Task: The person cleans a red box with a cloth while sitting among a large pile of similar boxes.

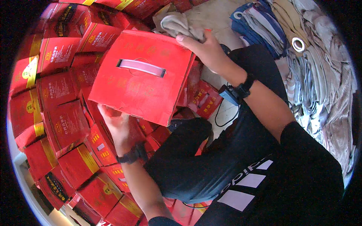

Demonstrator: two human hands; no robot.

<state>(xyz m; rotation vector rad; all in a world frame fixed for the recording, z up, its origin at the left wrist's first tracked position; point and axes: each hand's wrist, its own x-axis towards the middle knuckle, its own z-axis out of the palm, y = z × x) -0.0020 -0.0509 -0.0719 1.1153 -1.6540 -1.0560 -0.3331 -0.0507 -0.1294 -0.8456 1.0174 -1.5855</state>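
Observation:
A red cardboard box [141, 87] with a pale ribbon handle [141, 67] across its top face is held up before me. My left hand [116, 121] supports it from beneath at the near left edge; its fingertips are mostly hidden by the box. At the far right corner is my right hand [205, 49], its thumb on the box's edge and a grey cloth [178, 25] in its fingers.
Many red boxes [65, 124] with yellow bands are piled at the left. Another red box [205, 99] lies beyond my knee. Folded curtains with metal eyelets [298, 45] cover the right side. A black cable [217, 121] loops near a small blue device [229, 96] at my right wrist.

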